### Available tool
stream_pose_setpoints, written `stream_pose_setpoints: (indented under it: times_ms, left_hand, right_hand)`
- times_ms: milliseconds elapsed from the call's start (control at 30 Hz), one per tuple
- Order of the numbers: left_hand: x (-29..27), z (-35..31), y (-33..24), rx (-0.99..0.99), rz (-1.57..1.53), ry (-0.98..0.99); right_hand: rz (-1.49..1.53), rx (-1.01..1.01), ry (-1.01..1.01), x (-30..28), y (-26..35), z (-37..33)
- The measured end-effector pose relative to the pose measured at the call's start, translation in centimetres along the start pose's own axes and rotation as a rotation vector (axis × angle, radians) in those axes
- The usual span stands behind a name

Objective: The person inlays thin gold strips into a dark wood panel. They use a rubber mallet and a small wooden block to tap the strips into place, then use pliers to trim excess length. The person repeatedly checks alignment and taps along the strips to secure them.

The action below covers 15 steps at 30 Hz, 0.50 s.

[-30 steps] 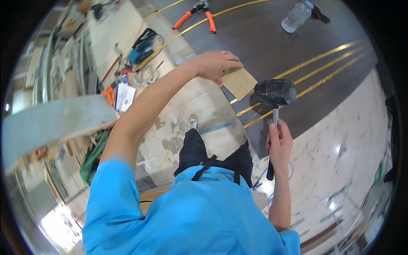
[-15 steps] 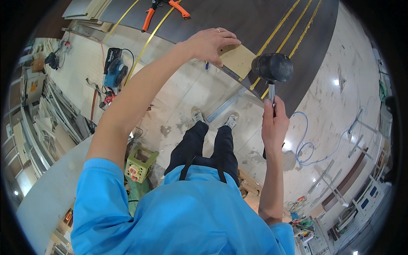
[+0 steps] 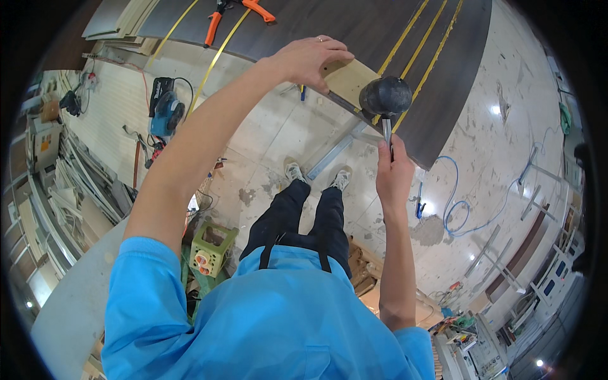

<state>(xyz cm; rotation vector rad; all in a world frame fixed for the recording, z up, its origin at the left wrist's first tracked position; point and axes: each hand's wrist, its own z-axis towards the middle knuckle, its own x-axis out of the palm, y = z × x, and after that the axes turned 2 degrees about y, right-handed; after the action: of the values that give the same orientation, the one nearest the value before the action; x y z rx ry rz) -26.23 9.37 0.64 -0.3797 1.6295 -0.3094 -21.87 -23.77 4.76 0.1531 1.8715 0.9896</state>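
Note:
My left hand (image 3: 311,61) is closed over the left end of a pale wooden block (image 3: 352,82), which lies along the near edge of a dark panel (image 3: 329,26). In my right hand (image 3: 395,174) is the handle of a rubber mallet (image 3: 385,96). Its black head is at the block's right end; whether they touch, I cannot tell. Three yellow lines (image 3: 415,62) run along the panel beyond the mallet. A tool with orange handles (image 3: 213,28) rests on the panel's left part.
A blue power tool (image 3: 167,114) sits at the left. Below the panel stands a metal leg (image 3: 332,155). A blue air hose (image 3: 457,206) coils on the floor to the right. Near my left elbow is a green plastic stool (image 3: 212,244).
The mallet and my right hand have shifted left, bringing its head closer to the block. My left hand still holds the block. The whole view has shifted slightly.

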Motion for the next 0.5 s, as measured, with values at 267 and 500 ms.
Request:
stream_pose_setpoints:
  times_ms: [267,500]
  left_hand:
    - [-0.08,-0.10,-0.32,0.005,0.012,-0.028]
    - [-0.24,-0.06,-0.28,0.008,-0.011,0.004]
  right_hand:
    - [0.023,-0.114,-0.056,0.08,-0.01,0.02]
    - [0.050,-0.060,-0.014,-0.20,0.08,-0.30]
